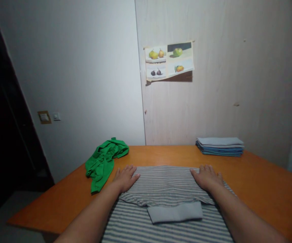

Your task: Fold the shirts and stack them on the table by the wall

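Observation:
A grey-and-white striped garment [166, 182] lies spread on the orange table, its far part flat with a straight far edge. My left hand [125, 178] rests on its far left corner, fingers stretched out and a little apart. At the far right corner, my right hand [208, 178] presses flat in the same way, thumb pointing inward. Between my forearms, a plain grey band [175, 212] lies across the stripes; whether it is a collar I cannot tell. More striped cloth runs nearer to me and out of the bottom of the view.
A crumpled green garment [105, 160] lies at the table's back left. At the back right stands a neat stack of folded grey and blue cloths [219, 147]. The wooden table [265, 189] meets a wall bearing a fruit picture sheet [170, 62].

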A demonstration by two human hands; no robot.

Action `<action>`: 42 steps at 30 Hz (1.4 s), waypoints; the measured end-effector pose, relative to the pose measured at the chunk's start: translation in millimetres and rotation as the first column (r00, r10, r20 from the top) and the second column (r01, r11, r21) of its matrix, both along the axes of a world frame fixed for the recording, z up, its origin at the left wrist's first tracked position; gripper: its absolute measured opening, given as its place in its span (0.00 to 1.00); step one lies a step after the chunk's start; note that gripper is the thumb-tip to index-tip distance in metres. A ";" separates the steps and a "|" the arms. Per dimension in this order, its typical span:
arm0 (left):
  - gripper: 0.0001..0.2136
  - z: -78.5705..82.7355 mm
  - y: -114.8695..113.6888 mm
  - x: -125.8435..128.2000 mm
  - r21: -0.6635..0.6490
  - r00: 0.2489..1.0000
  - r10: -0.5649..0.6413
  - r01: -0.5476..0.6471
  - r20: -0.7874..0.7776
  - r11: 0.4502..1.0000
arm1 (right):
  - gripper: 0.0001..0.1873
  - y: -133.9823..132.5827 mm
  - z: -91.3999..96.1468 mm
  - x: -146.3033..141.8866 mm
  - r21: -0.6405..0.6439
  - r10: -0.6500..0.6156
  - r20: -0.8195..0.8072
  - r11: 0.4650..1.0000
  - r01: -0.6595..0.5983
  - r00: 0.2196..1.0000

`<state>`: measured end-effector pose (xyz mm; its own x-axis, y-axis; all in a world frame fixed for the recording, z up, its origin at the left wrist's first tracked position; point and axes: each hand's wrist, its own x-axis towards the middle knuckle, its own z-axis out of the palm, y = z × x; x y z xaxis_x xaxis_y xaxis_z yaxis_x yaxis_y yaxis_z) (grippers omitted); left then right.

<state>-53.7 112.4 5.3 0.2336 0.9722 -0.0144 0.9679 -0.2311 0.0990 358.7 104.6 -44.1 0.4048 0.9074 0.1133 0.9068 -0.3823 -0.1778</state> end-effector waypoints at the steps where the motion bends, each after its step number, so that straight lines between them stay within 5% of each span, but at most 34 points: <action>1: 0.37 1.1 -1.1 -2.9 0.011 0.999 0.030 -0.029 -0.022 1.000 | 0.45 -0.3 0.5 -0.3 -0.001 0.001 -0.003 1.000 -0.001 1.000; 6: 0.35 4.8 -7.8 13.9 0.112 0.998 -0.016 0.023 -0.065 0.993 | 0.45 -2.2 4.2 -3.5 -0.017 -0.009 -0.004 1.000 0.009 1.000; 13: 0.39 -3.8 2.7 40.8 0.005 0.997 -0.077 0.077 0.007 0.997 | 0.45 -2.1 9.0 -4.1 -0.037 0.008 -0.015 0.999 -0.009 1.000; 17: 0.39 -7.6 18.3 39.4 0.035 0.999 -0.049 0.049 0.014 0.998 | 0.45 0.9 11.6 -3.5 -0.044 0.016 -0.015 0.999 -0.016 1.000; 21: 0.28 -8.2 31.8 32.5 0.165 0.998 -0.037 0.029 0.050 0.986 | 0.38 1.7 16.0 -2.8 -0.017 0.046 -0.010 0.999 -0.046 0.999; 31: 0.12 15.7 48.5 11.9 0.161 1.000 0.018 -0.016 -0.011 0.987 | 0.18 -8.5 36.8 14.0 0.057 0.082 0.093 0.995 -0.087 0.992; 42: 0.14 -1.2 71.3 31.3 0.351 0.993 0.077 -0.042 -0.087 0.935 | 0.19 26.0 36.5 12.0 0.079 0.098 0.195 0.990 -0.115 0.976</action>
